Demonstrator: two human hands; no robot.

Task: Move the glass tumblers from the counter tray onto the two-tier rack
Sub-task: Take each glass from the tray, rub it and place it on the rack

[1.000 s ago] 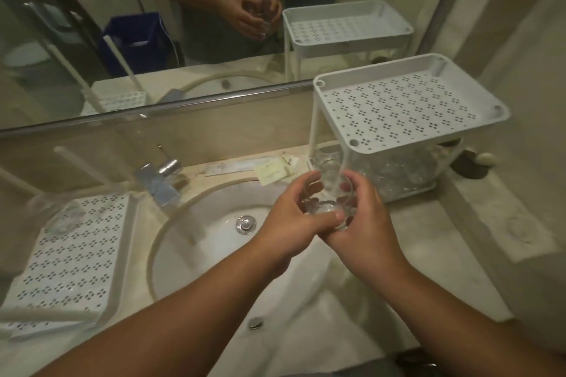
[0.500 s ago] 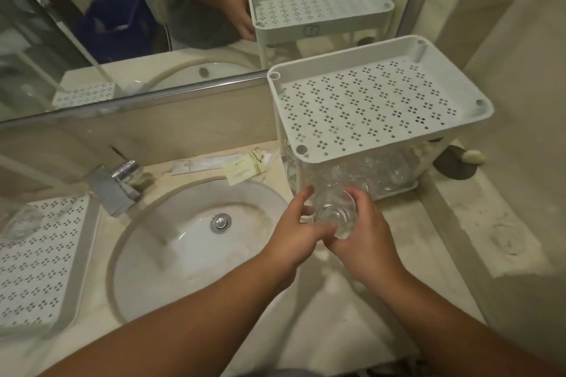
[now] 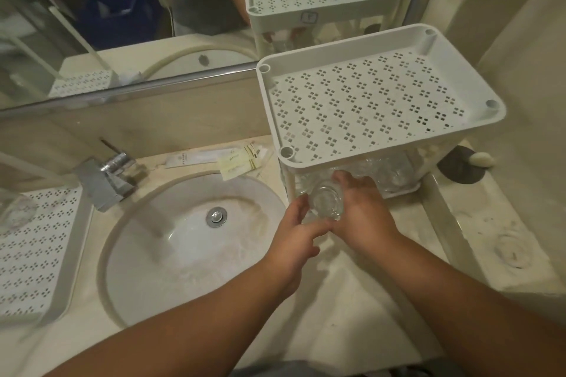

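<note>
A clear glass tumbler [image 3: 326, 200] is held between both hands at the front opening of the white two-tier rack [image 3: 422, 135]. My right hand [image 3: 364, 211] grips its right side and my left hand [image 3: 298, 229] holds its left side and base. Several tumblers [image 3: 389, 171] stand on the rack's lower tier, partly hidden under the perforated upper tier, which carries nothing. The white counter tray [image 3: 73, 251] lies at the far left with one tumbler [image 3: 15, 208] at its back corner.
A round sink [image 3: 190, 242] with a chrome tap [image 3: 105, 174] sits between tray and rack. Sachets [image 3: 235, 161] lie behind the sink. A mirror runs along the back wall. A dark dish with soap [image 3: 462, 165] stands right of the rack.
Both hands have carried the tumbler forward and to the right, from above the sink edge to the rack's lower tier opening. The view has swung right and down.
</note>
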